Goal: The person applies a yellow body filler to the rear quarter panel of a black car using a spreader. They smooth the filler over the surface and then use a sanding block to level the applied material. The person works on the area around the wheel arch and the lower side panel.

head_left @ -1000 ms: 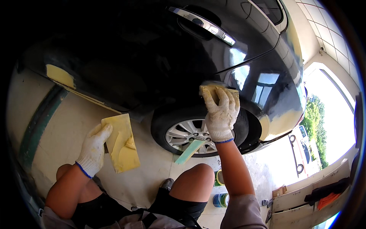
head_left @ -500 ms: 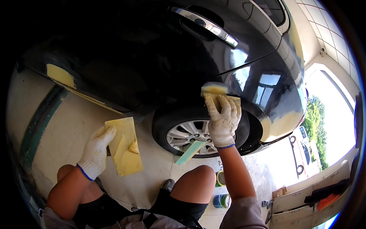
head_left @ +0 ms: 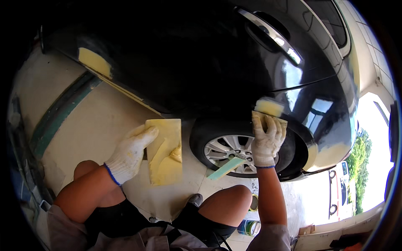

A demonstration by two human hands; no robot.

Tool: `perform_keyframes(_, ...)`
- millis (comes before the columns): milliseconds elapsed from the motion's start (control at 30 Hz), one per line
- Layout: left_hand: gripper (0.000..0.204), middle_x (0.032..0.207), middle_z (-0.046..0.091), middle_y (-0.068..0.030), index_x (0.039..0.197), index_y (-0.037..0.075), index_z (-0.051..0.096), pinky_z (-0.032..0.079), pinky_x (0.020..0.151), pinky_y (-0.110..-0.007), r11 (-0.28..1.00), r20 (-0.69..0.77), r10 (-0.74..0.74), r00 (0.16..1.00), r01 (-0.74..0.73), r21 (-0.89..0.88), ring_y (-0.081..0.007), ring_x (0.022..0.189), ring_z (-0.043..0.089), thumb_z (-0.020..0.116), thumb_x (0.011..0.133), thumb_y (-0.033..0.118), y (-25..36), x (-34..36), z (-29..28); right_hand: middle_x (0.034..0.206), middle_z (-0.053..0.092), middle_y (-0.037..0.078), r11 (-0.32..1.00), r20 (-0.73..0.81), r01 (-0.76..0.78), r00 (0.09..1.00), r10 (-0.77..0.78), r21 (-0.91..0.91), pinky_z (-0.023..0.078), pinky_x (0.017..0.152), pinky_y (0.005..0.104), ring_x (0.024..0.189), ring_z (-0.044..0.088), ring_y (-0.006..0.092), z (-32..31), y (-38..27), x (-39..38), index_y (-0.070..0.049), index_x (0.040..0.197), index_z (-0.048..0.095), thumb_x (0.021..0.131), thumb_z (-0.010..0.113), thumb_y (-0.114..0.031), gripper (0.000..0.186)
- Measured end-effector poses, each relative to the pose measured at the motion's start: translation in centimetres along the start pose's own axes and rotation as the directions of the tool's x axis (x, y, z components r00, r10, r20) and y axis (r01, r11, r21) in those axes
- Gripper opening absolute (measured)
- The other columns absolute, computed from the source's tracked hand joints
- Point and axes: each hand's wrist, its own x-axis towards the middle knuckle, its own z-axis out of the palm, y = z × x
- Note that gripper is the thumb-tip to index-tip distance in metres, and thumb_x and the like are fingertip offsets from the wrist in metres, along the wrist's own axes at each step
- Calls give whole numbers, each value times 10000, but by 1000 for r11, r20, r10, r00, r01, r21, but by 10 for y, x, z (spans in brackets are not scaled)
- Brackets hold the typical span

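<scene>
Yellow body filler lies smeared and heaped on a rectangular putty board [head_left: 165, 127]. My gloved left hand [head_left: 127, 157] grips the board at its left edge, with the thumb on top. At the right, a wide, thin putty spreader [head_left: 283, 121] is pinched in my gloved right hand [head_left: 269, 142]. Its edge is at the lower border of a pale yellow filler patch [head_left: 270, 107] on the black car [head_left: 180, 75], just above the rear wheel arch. Whether the blade touches the panel is hard to see. Both gloves are white, knitted and stained.
Below my right hand is the rear wheel [head_left: 217, 148], with a pale green strip [head_left: 226, 168] in front of it. Another filler patch [head_left: 95, 61] marks the lower door. Cans [head_left: 252, 228] stand beside my right knee. A dark green curved piece [head_left: 58, 115] lies at left.
The whole scene has shifted right in the picture as my view turned. My left hand has brought the board a little closer to the wheel and straightened it. The spreader stays by the patch.
</scene>
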Motion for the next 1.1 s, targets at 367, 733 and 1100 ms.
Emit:
perform_keyframes(367,428,1303,716,-128,1399,76,615,596,966,-418,731,174,-214,961,276,-624,-242,1143,710,500,1140,398,-9,-31,32,1384,641,172,435,213,-331,930,298,837,508,1128,426,1313,631,319,-145,-144,4,50,1401,623,1051,537,8,363)
perform_keyframes(733,362,1231,712,-120,1291,49,645,565,946,-409,755,153,2,988,99,-649,-220,1085,690,516,1139,351,-11,-41,13,1494,577,124,-549,533,-370,829,170,749,476,1183,430,1375,570,263,-100,-196,-6,-26,1492,546,1156,518,-325,451)
perform_keyframes(1100,394,1164,737,-96,1271,22,682,536,950,-345,996,83,70,994,-74,56,-176,1068,672,561,1124,367,-23,-58,12,1243,702,152,-919,627,-390,729,-273,53,598,1009,418,1123,710,248,-92,-197,15,30,1399,602,1114,517,-293,439)
